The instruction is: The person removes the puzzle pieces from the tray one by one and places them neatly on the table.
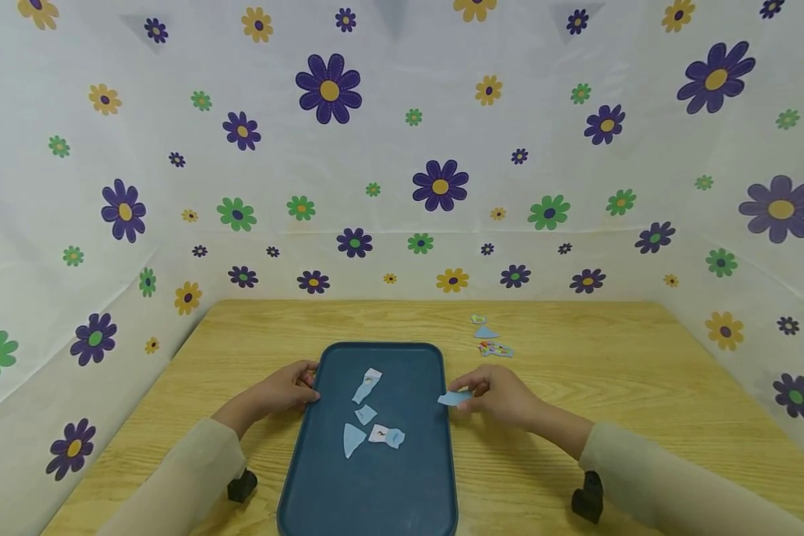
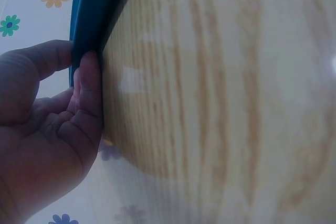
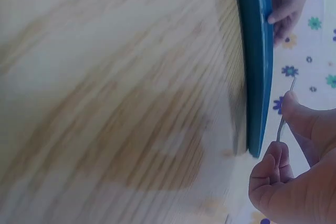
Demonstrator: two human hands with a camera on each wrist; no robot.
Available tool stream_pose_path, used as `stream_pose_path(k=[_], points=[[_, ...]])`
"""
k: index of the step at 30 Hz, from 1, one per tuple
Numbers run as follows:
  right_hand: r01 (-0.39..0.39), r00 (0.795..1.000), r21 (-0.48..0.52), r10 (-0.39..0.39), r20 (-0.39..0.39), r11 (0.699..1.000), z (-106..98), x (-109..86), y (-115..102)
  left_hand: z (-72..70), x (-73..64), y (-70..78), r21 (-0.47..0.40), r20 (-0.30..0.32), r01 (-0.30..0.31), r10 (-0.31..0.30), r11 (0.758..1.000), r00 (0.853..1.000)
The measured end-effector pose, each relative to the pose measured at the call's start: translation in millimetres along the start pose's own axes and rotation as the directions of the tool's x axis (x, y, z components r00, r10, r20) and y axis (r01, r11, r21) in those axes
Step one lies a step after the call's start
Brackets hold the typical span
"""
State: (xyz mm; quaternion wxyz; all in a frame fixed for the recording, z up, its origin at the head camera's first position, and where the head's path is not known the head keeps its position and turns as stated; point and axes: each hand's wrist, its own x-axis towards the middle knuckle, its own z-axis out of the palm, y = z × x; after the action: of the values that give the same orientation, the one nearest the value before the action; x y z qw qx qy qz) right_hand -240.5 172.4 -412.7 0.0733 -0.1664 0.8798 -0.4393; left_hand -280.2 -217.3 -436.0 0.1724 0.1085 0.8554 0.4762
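Note:
My left hand [image 1: 286,388] grips the left rim of a dark blue tray [image 1: 375,499], thumb on the rim and fingers beneath it; the left wrist view shows this hand [image 2: 58,114] close up. Between thumb and fingers my right hand [image 1: 499,394] pinches a flat light blue piece [image 1: 452,399], held at the tray's right rim. Seen nearly edge-on, that thin piece [image 3: 281,128] is also in the right wrist view. On the tray lie several flat cut pieces: a printed strip [image 1: 367,385], a small blue one [image 1: 365,415], a blue triangle [image 1: 353,439] and a white-and-blue one [image 1: 386,435].
Behind my right hand on the wooden table [image 1: 576,357] lie a small yellowish piece [image 1: 479,319], a blue triangular piece [image 1: 485,333] and a multicoloured piece [image 1: 495,349]. A flower-patterned cloth [image 1: 388,149] hangs around the table's back and sides.

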Motion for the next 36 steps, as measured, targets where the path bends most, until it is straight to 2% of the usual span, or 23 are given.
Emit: stream_pose_path(k=[13,20,30,36], points=[[-0.039,0.997,-0.044,0.035,-0.071,0.998,-25.9,7.4,29.6,-0.7,0.2,-0.9,-0.017,0.006,0.006,-0.006,1.0,1.0],[-0.088,0.99,-0.09,0.077,-0.119,0.992,-39.0,13.3,45.5,-1.8,0.9,-0.7,0.008,0.028,-0.009,0.009,1.0,1.0],[-0.084,0.991,-0.127,0.069,-0.119,0.988,-49.5,19.5,57.5,-0.5,-0.5,1.3,-0.007,-0.001,0.015,-0.015,1.0,1.0],[-0.108,0.988,-0.148,0.09,-0.125,0.983,-53.5,24.7,59.7,-0.8,0.9,2.5,-0.005,-0.005,0.03,-0.03,1.0,1.0]])
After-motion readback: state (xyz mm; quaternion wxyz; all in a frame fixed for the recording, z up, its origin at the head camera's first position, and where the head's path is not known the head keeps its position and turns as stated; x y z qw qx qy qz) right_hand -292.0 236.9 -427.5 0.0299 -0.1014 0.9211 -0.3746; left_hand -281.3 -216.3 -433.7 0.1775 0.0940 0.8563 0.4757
